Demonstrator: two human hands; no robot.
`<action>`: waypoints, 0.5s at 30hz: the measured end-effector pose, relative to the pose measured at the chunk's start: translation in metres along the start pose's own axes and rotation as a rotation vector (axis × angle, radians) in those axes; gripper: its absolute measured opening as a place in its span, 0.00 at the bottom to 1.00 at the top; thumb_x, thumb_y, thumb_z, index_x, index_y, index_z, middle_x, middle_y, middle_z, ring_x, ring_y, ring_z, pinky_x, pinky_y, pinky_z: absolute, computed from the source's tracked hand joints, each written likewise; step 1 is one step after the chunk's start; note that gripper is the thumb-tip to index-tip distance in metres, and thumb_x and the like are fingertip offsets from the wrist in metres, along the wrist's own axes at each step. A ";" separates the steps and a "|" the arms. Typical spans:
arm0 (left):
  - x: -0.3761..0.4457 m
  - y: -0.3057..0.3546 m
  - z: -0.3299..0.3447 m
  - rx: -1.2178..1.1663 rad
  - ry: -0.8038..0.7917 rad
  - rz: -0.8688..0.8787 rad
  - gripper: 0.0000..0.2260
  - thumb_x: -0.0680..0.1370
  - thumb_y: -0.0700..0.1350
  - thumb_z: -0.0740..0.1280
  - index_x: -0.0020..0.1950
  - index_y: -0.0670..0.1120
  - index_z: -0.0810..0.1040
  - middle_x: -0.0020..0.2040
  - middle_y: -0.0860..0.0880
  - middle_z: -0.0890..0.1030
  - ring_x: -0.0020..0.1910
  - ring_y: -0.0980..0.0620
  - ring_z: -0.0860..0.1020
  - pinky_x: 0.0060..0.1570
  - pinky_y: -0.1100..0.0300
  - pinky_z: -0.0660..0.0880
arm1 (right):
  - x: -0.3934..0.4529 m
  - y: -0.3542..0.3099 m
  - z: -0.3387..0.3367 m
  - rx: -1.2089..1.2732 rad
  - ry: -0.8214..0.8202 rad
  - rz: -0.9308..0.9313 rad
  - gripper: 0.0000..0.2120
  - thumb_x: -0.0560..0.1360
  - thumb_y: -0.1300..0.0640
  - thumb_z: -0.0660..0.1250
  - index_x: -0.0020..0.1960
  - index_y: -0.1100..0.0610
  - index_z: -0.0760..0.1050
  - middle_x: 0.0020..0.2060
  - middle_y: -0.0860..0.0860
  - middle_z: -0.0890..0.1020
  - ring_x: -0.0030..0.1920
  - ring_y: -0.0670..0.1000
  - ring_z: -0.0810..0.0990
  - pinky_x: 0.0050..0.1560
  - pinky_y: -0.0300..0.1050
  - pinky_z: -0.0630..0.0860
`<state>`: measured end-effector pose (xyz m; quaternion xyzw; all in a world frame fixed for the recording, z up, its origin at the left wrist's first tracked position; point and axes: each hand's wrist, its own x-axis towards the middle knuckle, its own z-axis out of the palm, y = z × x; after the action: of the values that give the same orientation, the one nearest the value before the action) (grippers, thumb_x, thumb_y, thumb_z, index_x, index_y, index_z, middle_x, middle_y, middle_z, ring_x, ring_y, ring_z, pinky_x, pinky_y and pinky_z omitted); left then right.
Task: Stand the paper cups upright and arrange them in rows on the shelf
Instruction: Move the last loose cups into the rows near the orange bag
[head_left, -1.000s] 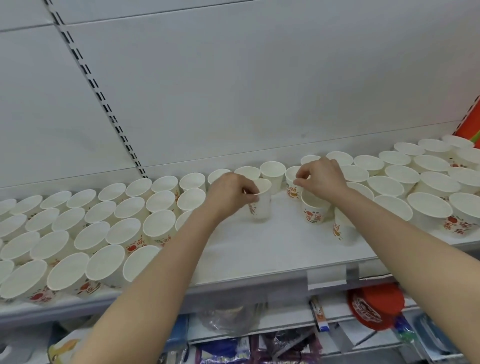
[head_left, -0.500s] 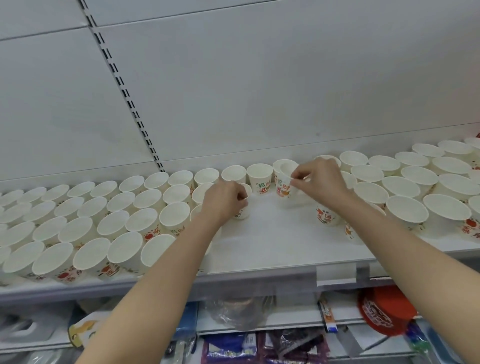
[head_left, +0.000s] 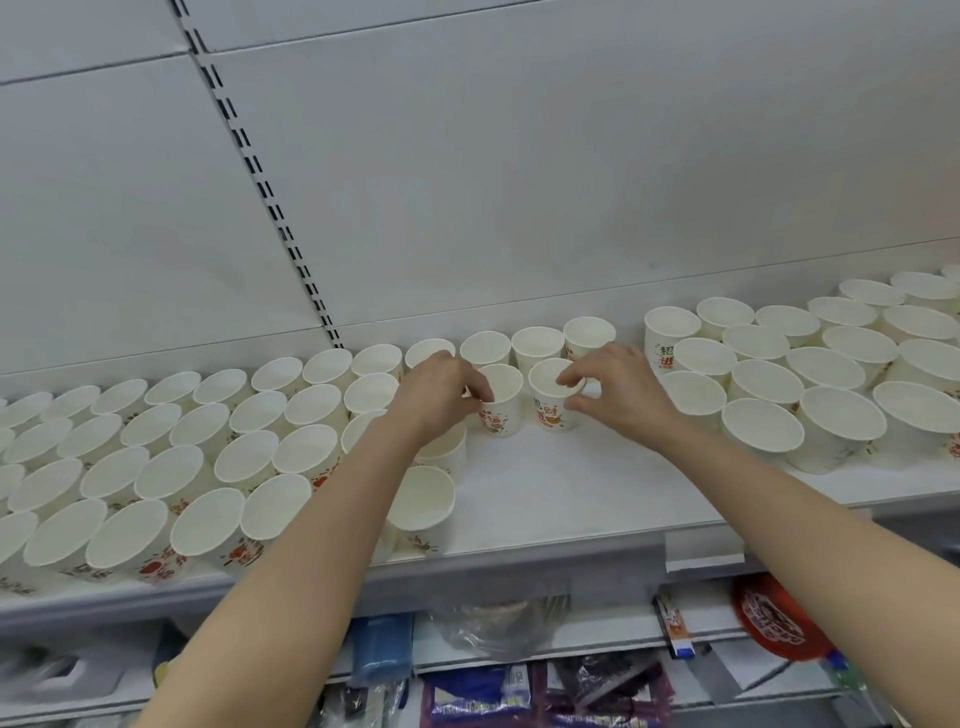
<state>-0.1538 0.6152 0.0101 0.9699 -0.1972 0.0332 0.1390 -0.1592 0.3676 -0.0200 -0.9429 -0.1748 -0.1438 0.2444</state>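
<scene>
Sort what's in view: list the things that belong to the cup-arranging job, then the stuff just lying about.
Part of the job:
- left hand gripping a cup
- right hand pinching a second cup at its rim
- cup rows left and right
- shelf

Lying about, below the shelf:
- red round lid
- clear plastic bag
- blue packet

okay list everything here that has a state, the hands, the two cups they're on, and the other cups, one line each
Left hand: grips the left cup's rim.
Right hand: pinches the right cup's rim.
Left cup: upright, held.
Right cup: upright, held.
Other cups: upright, open tops, in rows.
Shelf: bare in the middle.
</scene>
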 end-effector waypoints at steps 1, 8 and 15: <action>0.001 -0.001 0.001 -0.003 0.004 0.015 0.05 0.73 0.43 0.72 0.46 0.53 0.85 0.40 0.56 0.78 0.44 0.54 0.73 0.43 0.51 0.76 | -0.001 0.001 0.000 -0.004 -0.001 -0.005 0.10 0.67 0.57 0.76 0.47 0.50 0.83 0.44 0.44 0.84 0.50 0.53 0.76 0.55 0.52 0.68; 0.005 -0.004 0.004 -0.087 0.022 0.032 0.09 0.71 0.47 0.75 0.51 0.52 0.84 0.46 0.54 0.83 0.43 0.55 0.75 0.43 0.55 0.75 | 0.001 -0.009 0.009 -0.019 0.021 -0.010 0.05 0.69 0.57 0.74 0.44 0.50 0.83 0.41 0.45 0.84 0.47 0.52 0.76 0.50 0.48 0.65; 0.008 -0.006 0.007 -0.152 0.004 -0.036 0.04 0.70 0.45 0.73 0.40 0.56 0.84 0.39 0.58 0.82 0.38 0.59 0.74 0.40 0.58 0.74 | 0.000 -0.009 0.011 0.027 0.042 0.036 0.05 0.69 0.59 0.74 0.44 0.52 0.84 0.41 0.49 0.84 0.47 0.55 0.76 0.51 0.51 0.70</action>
<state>-0.1439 0.6156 0.0025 0.9599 -0.1813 0.0177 0.2133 -0.1608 0.3801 -0.0253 -0.9393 -0.1544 -0.1567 0.2632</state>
